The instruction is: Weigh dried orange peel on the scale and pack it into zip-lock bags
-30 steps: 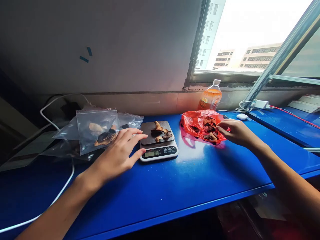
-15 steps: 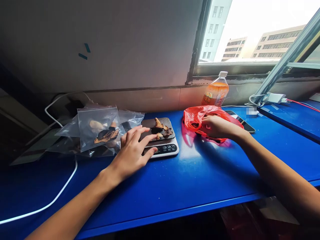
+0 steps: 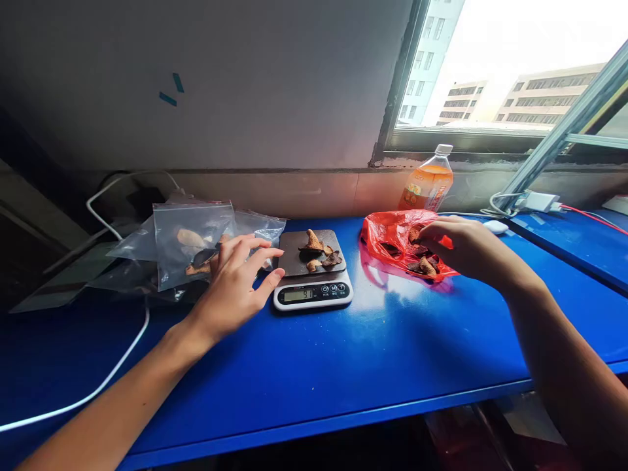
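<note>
Several dried brown slices (image 3: pixel 314 243), curled and dark-edged, lie on the dark plate of a small digital scale (image 3: pixel 289 258). Its display is lit and seems to show 91 or 9.1. My left hand (image 3: pixel 240 268) hovers just left of the scale with spread fingers, holding nothing, in front of the zip bags. Over the red plastic bag (image 3: pixel 380 230), my right hand (image 3: pixel 458 245) has its fingers drawn together at a dried slice (image 3: pixel 415 233); the fingertips are partly hidden. More dried slices (image 3: pixel 426 266) lie in the spread bag.
Clear zip bags (image 3: pixel 193 219) with dried pieces are piled at the left, by a white cable (image 3: pixel 112 379). An orange drink bottle (image 3: pixel 429 183) stands behind the red bag. A white plug adapter (image 3: pixel 538 201) sits at the right of the blue table (image 3: pixel 314 373).
My left hand has moved left off the scale, uncovering its display. My right hand has drawn up and right out of the red bag, which now lies more open with its slices showing.
</note>
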Tool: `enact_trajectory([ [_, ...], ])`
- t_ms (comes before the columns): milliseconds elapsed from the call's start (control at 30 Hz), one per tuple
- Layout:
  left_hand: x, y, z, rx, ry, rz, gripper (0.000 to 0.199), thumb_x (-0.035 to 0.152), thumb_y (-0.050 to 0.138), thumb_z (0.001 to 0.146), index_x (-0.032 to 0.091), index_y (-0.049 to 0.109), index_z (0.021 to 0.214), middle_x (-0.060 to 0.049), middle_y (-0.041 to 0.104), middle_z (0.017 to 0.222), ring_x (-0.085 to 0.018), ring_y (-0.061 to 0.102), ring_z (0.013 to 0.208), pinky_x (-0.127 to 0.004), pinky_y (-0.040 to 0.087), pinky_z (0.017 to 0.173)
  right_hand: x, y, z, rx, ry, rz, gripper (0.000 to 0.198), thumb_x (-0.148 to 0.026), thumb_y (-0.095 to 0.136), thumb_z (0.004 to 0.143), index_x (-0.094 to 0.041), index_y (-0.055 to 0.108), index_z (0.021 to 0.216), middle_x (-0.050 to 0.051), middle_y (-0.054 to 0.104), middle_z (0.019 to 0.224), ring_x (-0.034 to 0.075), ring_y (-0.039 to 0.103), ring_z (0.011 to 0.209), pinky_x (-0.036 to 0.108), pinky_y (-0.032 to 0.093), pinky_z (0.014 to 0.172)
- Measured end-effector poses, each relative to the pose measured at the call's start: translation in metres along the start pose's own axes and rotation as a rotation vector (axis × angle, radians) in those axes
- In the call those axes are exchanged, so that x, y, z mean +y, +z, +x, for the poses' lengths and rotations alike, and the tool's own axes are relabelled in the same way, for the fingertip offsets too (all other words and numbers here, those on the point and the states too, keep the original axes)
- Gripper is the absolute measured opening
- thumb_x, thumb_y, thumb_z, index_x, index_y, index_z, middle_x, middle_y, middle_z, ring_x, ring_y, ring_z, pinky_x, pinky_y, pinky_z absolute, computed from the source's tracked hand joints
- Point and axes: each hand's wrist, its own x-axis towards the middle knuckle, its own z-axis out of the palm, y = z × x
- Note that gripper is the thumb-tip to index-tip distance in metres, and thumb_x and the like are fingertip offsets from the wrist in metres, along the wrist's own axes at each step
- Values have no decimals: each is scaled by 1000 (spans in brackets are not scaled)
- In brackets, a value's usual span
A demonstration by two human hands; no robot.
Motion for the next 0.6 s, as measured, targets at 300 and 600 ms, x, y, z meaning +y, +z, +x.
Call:
enact_trajectory([
  [300, -2, 2, -1, 24, 69, -8, 34, 39, 48, 93, 17, 69, 109, -13, 62, 117, -34, 45, 125, -55, 36, 110, -96, 41, 63, -122, -224, 107, 27, -10, 49, 93, -18, 75, 97, 9, 65, 90, 17, 60, 76, 30, 48, 69],
  [600, 1, -16, -3, 56, 105, 3, 31, 38, 49, 94, 20, 68, 110, -11, 61, 119, -35, 45, 126, -55, 39, 108, -32, -7, 8, 169, -21, -2, 16, -17, 54, 92, -19, 70, 90, 7, 68, 81, 14, 56, 64, 29, 45, 61],
])
